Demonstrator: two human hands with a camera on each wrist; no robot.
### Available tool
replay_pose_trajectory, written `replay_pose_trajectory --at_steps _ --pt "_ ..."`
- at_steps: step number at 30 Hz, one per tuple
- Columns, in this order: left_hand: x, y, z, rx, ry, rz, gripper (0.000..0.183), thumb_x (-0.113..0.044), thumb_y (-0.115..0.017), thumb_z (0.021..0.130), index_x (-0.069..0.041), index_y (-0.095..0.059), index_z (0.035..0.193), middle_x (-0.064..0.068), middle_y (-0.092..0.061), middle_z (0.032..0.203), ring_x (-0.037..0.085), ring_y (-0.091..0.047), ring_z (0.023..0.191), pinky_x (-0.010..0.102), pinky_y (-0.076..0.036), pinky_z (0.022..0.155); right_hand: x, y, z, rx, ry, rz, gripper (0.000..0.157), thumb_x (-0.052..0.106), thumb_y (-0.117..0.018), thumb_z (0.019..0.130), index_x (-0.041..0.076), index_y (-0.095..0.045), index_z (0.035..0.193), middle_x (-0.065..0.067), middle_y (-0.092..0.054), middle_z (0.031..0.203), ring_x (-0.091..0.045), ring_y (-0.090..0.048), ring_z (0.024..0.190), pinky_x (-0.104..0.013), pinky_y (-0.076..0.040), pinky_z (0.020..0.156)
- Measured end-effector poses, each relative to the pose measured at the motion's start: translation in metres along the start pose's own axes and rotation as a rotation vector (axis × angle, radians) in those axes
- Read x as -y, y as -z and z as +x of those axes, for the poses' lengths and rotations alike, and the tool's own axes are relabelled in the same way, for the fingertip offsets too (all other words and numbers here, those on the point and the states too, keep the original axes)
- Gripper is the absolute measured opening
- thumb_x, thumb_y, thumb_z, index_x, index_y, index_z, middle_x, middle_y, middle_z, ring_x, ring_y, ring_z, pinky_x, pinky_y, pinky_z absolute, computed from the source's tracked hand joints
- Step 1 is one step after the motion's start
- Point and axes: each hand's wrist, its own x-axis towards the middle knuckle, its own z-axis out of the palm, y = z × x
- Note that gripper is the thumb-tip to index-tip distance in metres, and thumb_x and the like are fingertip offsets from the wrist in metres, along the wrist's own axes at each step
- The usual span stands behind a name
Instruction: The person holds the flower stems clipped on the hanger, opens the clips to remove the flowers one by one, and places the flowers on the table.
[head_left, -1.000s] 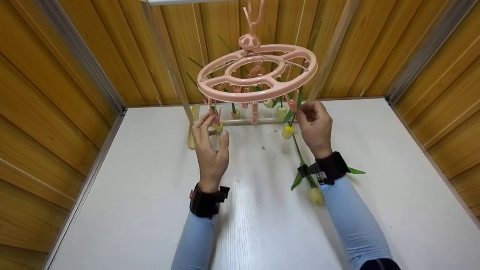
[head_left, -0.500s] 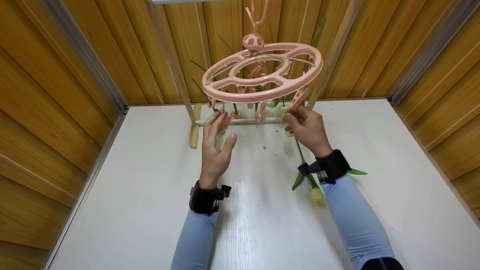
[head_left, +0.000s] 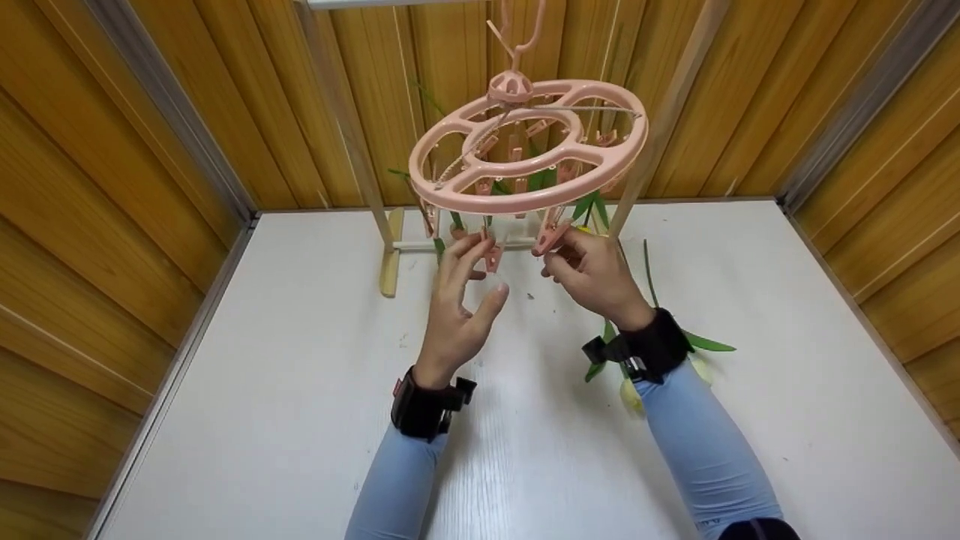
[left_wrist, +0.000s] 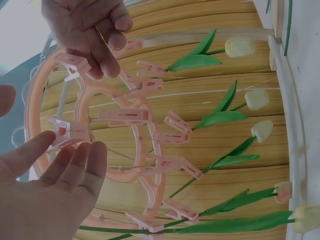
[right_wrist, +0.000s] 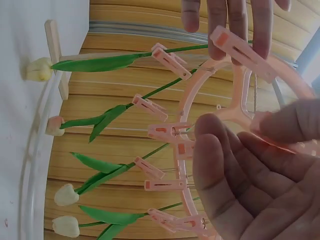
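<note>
A round pink hanger rack point(head_left: 510, 202) with clothespins hangs in front of me. In the head view my right hand point(head_left: 600, 277) pinches a pink clothespin point(head_left: 550, 238) at the rack's near side, thumb below it. My left hand point(head_left: 459, 319) has its fingers extended against another clothespin point(head_left: 492, 259), the thumb held apart. The left wrist view shows that clothespin from the side, fingertips right at it. Farther round the ring, several clothespins hold tulips, heads downward, among them a white tulip point(left_wrist: 240, 46) and a yellowish tulip point(right_wrist: 39, 70).
On the white table point(head_left: 262, 420), pale yellow tulips point(head_left: 631, 394) lie partly hidden under my right forearm. A wooden stand point(head_left: 388, 259) with a low crossbar point(head_left: 420, 246) rises behind the rack. Wood-patterned walls point(head_left: 135, 150) enclose the table at the back and sides.
The rack has turned, bringing its near clothespins around to the right on the left side. My left hand has moved right; my right hand has moved left and now pinches a clothespin.
</note>
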Motion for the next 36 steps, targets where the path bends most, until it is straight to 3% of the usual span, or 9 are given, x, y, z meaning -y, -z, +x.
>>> replay_pose_trajectory --at_steps 5,8,17,21,24,32,36 --pt "-0.005 -0.004 -0.001 0.05 -0.008 0.004 0.055 -0.013 -0.066 0.096 0.003 -0.052 0.147 0.019 -0.043 0.152 0.026 -0.047 0.134 0.042 -0.049 0.097 0.003 -0.004 -0.001 0.077 0.017 -0.059 0.022 0.007 -0.07 0.097 -0.001 -0.073 0.118 -0.013 -0.076 0.108 -0.024 -0.072 0.087 -0.026 -0.056 0.074" --pt "-0.007 -0.007 -0.002 0.074 -0.031 0.01 0.057 -0.014 -0.066 0.096 0.001 -0.05 0.149 0.019 -0.042 0.153 0.027 -0.046 0.136 0.042 -0.048 0.096 0.005 -0.009 0.0 0.096 0.051 -0.039 0.027 0.011 -0.073 0.097 0.0 -0.072 0.121 -0.013 -0.076 0.11 -0.025 -0.073 0.09 -0.031 -0.058 0.076" --pt "-0.01 -0.017 -0.006 0.135 -0.061 0.02 0.062 -0.018 -0.067 0.097 -0.002 -0.047 0.154 0.016 -0.039 0.158 0.023 -0.045 0.139 0.044 -0.048 0.102 0.006 -0.018 -0.002 0.003 0.116 0.008 0.012 0.006 -0.07 0.097 -0.001 -0.071 0.107 -0.008 -0.072 0.089 -0.014 -0.067 0.073 -0.021 -0.053 0.067" --pt "-0.01 -0.016 -0.005 0.132 -0.062 0.021 0.06 -0.018 -0.067 0.098 -0.002 -0.048 0.153 0.016 -0.04 0.158 0.022 -0.046 0.137 0.042 -0.049 0.102 0.005 -0.018 -0.002 -0.029 0.142 0.032 0.009 0.003 -0.069 0.097 -0.003 -0.07 0.104 -0.009 -0.071 0.085 -0.012 -0.065 0.07 -0.02 -0.051 0.064" --pt "-0.009 -0.012 -0.004 0.075 -0.051 0.014 0.052 -0.015 -0.066 0.097 -0.001 -0.055 0.146 0.017 -0.045 0.152 0.024 -0.047 0.136 0.041 -0.049 0.098 0.004 -0.017 -0.004 -0.035 0.142 0.054 0.008 0.003 -0.07 0.097 -0.003 -0.069 0.103 -0.009 -0.069 0.084 -0.012 -0.064 0.069 -0.019 -0.048 0.062" --pt "0.003 0.005 0.001 -0.225 0.039 0.012 0.028 -0.006 -0.061 0.099 0.006 -0.062 0.124 0.018 -0.056 0.126 0.034 -0.056 0.115 0.043 -0.049 0.093 -0.001 -0.006 -0.009 -0.035 0.119 0.162 0.012 -0.001 -0.069 0.097 -0.009 -0.067 0.105 -0.015 -0.071 0.087 -0.014 -0.066 0.071 -0.02 -0.054 0.064" --pt "0.016 0.009 0.002 -0.278 0.1 0.04 0.032 -0.006 -0.059 0.1 0.007 -0.058 0.13 0.019 -0.054 0.129 0.034 -0.053 0.121 0.045 -0.045 0.099 -0.007 0.003 -0.011 -0.013 0.123 0.249 0.01 -0.007 -0.066 0.096 -0.012 -0.065 0.104 -0.018 -0.072 0.093 -0.014 -0.068 0.075 -0.021 -0.055 0.066"
